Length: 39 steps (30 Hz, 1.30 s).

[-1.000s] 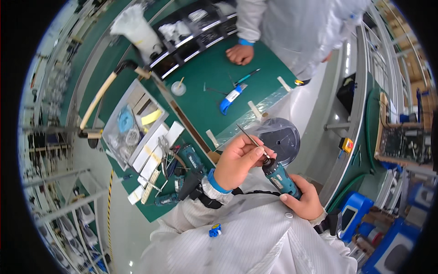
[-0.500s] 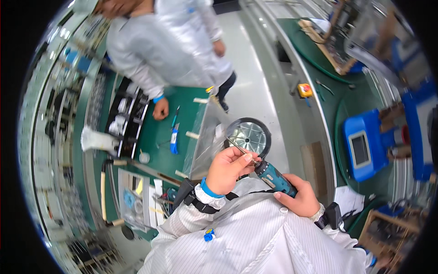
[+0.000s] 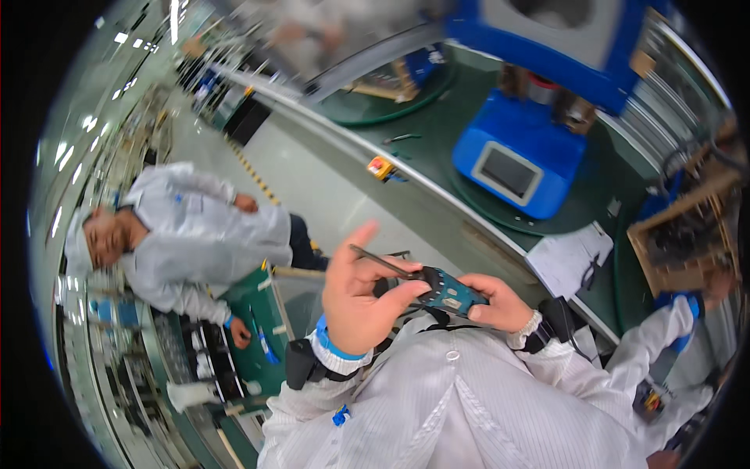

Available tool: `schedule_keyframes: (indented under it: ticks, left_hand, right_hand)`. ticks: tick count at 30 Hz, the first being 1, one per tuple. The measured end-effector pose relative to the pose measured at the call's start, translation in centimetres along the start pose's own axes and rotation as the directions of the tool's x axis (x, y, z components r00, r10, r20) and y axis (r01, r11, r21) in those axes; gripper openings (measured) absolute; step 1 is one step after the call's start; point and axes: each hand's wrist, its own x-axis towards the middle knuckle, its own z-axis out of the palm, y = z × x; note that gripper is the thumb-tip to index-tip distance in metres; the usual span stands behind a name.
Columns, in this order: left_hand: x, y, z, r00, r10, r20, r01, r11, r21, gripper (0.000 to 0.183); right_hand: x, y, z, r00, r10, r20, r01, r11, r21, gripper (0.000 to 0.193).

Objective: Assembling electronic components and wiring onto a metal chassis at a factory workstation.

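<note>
A teal and black electric screwdriver lies across the front of my white coat. Around its rear end my right hand is closed, thumb along the near side. My left hand is at its front, with the thumb pressed to the black chuck and the index finger raised away. A long dark bit sticks out of the chuck and crosses in front of the left fingers. The undersides of the left fingers behind the chuck are hidden.
On the green bench to the right stands a blue machine with a small screen. White papers lie at the bench edge, near a red-and-yellow button box. A co-worker stands left at a green table; another person's sleeve shows at right.
The view has swung right, bringing the blue machine nearer the middle. My left index finger has lifted off, and the left thumb now rests on the chuck. The right hand keeps its hold.
</note>
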Motion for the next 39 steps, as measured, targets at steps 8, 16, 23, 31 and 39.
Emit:
schedule_keyframes:
  ticks: [8, 16, 23, 31, 39]
  left_hand:
    - [4.0, -2.3, 7.9, 0.999, 0.003, 0.033, -0.002, 0.999, -0.052, 0.076]
    - [8.3, -17.2, 11.0, 0.862, -0.484, 0.150, 0.506, 0.828, -0.241, 0.041]
    - [10.1, -40.0, 16.1, 0.830, -0.536, 0.153, 0.505, 0.839, 0.203, 0.028]
    - [11.7, -45.0, 21.5, 0.964, -0.188, 0.189, 0.062, 0.848, 0.526, 0.014]
    - [13.1, -31.9, 15.3, 0.610, -0.665, 0.431, 0.765, 0.353, -0.538, 0.012]
  right_hand:
    - [-6.7, -2.9, -4.4, 0.987, -0.053, -0.149, 0.086, 0.971, 0.222, 0.055]
    - [-13.5, -0.7, -4.5, 0.787, -0.083, -0.612, -0.057, 0.977, -0.206, 0.073]
    - [-17.9, 2.6, -0.6, 0.296, 0.001, -0.955, -0.461, 0.876, -0.142, 0.059]
    - [-18.5, 1.2, 4.1, 0.004, 0.106, -0.994, -0.539, 0.838, 0.087, 0.060]
    - [-15.2, -2.6, -0.1, 0.264, 0.087, -0.961, -0.345, 0.939, -0.010, 0.062]
